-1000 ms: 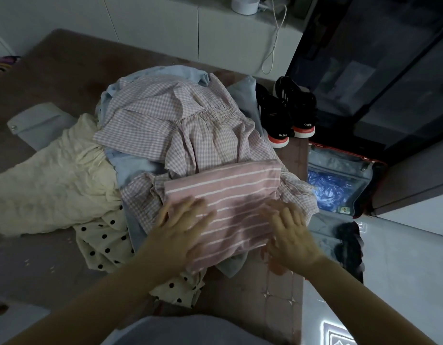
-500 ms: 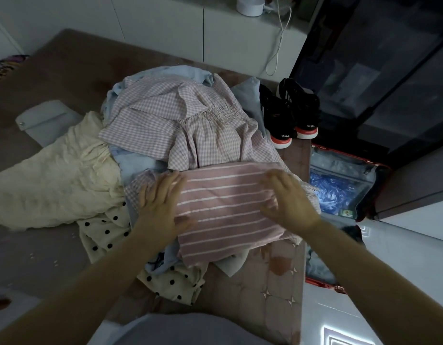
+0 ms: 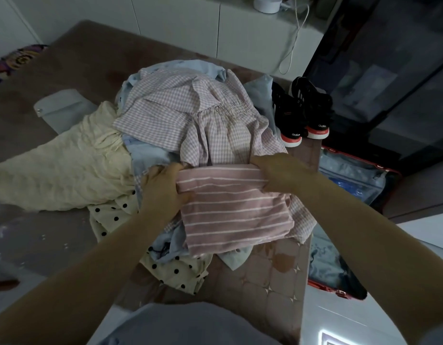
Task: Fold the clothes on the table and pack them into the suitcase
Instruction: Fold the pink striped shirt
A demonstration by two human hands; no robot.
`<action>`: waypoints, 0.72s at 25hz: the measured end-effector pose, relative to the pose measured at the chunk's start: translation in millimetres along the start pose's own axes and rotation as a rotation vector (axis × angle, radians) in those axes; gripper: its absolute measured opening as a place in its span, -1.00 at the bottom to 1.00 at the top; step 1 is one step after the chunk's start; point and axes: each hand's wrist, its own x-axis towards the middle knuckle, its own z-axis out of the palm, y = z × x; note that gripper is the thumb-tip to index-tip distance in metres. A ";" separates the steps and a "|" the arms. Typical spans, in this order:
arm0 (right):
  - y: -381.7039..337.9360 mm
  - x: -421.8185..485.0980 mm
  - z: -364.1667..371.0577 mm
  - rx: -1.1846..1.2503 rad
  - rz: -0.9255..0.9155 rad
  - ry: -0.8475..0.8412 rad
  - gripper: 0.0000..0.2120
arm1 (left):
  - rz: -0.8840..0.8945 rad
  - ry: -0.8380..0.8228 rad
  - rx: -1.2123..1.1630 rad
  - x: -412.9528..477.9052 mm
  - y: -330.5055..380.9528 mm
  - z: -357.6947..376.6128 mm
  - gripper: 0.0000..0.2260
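Moved up since before, your left hand [image 3: 163,188] and right hand [image 3: 282,174] grip the far edge of the striped top [image 3: 235,212].

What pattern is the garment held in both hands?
The garment is dusty pink with thin white stripes, seen best in the head view.

A: State the colours of the upper garments.
B: Striped top [image 3: 235,212]: dusty pink, thin white stripes. Checked garment [image 3: 190,115]: lilac-and-white gingham.
A: Remaining items?
B: Plain garment [image 3: 66,170]: cream. Dotted garment [image 3: 175,272]: cream, black polka dots. Shoes [image 3: 302,113]: black, coral-and-white soles. Suitcase [image 3: 347,168]: red rim, grey-blue lining. Surface [image 3: 270,277]: brown, quilted diamonds.
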 end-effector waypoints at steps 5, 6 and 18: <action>-2.9 -63.1 49.2 -0.084 -0.104 0.579 -0.57 | 0.496 0.366 -0.015 -42.7 -4.0 5.0 -0.77; -4.3 -76.2 68.6 -0.103 -0.141 0.639 -0.66 | 0.622 0.382 -0.013 -56.0 -5.4 8.3 -0.82; -27.6 -98.4 106.3 0.391 0.110 0.418 -0.33 | 0.322 -0.052 -0.020 -99.3 9.4 41.0 -0.52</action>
